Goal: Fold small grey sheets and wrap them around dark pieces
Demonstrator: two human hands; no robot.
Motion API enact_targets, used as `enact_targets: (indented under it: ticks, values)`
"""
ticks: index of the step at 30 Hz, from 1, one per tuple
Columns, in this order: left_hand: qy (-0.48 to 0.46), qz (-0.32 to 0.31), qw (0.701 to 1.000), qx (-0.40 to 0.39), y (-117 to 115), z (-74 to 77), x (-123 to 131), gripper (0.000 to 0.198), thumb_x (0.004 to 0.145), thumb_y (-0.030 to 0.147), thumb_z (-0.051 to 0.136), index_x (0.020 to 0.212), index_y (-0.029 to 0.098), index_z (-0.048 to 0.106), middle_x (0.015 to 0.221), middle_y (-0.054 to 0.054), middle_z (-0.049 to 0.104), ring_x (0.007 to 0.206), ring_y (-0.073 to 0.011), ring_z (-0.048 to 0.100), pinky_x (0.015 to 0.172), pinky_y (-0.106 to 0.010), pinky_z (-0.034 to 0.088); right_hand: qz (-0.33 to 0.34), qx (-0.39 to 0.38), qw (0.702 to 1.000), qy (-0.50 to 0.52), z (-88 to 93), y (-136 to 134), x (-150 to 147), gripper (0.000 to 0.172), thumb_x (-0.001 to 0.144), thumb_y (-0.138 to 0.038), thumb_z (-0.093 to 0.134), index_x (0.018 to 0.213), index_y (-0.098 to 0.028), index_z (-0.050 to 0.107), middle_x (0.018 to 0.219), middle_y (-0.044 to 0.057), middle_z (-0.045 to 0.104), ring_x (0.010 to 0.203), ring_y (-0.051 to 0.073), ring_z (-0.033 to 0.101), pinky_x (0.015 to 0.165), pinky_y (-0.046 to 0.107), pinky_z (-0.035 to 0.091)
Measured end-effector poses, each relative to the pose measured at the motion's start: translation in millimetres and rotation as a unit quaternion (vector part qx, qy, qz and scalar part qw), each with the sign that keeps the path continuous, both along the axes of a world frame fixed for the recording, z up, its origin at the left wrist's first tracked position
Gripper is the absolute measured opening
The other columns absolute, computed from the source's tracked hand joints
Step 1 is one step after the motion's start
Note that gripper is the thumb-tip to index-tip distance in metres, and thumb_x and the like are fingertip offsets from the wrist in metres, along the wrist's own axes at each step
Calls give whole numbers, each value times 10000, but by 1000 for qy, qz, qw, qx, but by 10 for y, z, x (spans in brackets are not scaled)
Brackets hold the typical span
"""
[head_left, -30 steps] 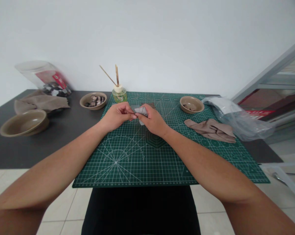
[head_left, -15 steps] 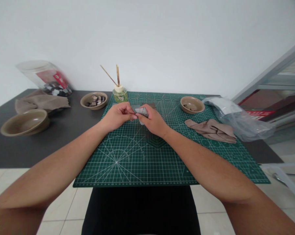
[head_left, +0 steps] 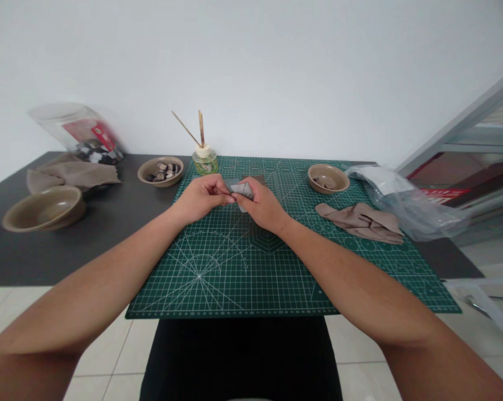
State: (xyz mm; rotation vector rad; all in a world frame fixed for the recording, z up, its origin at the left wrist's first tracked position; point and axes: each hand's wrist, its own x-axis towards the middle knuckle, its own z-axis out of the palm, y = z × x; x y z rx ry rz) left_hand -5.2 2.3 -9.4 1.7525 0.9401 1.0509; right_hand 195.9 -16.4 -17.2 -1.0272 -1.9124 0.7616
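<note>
Over the middle of the green cutting mat (head_left: 218,289), both hands meet fingertip to fingertip. My right hand (head_left: 268,210) is closed around a folded, sheet-like grey piece (head_left: 243,190), with the thumb along its near side; its material is not clear. Against its left edge, my left hand (head_left: 205,196) is closed in a pinch, thumb and forefinger pressed together. Whatever lies in that pinch is small and mostly hidden. Just beyond the hands, a flat brownish-grey piece (head_left: 257,180) rests on the mat, partly covered by my right hand.
Left stand a bowl of small dark and pale pieces (head_left: 160,182), a larger bowl (head_left: 46,217), a brown cloth (head_left: 71,174) and a clear jar (head_left: 59,122). A reed diffuser (head_left: 205,160) is behind. Right are another bowl (head_left: 328,186), a cloth (head_left: 364,223) and a plastic bag (head_left: 405,206).
The whole view has shifted very slightly. Both hands keep the same hold on the grey piece, with hardly any visible movement.
</note>
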Motion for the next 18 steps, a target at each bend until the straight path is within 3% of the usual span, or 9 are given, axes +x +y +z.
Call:
enact_targets:
  ticks: [18]
  values:
    - [-1, 3, 1000, 2, 1, 1, 2, 292, 635, 290, 874, 663, 187, 603, 653, 26, 642, 607, -122, 578, 603, -271, 454, 4, -2, 1000, -13, 13, -5, -2, 174, 930, -399, 610, 956, -234, 561, 930, 28, 690, 842, 199, 590, 809, 331, 468]
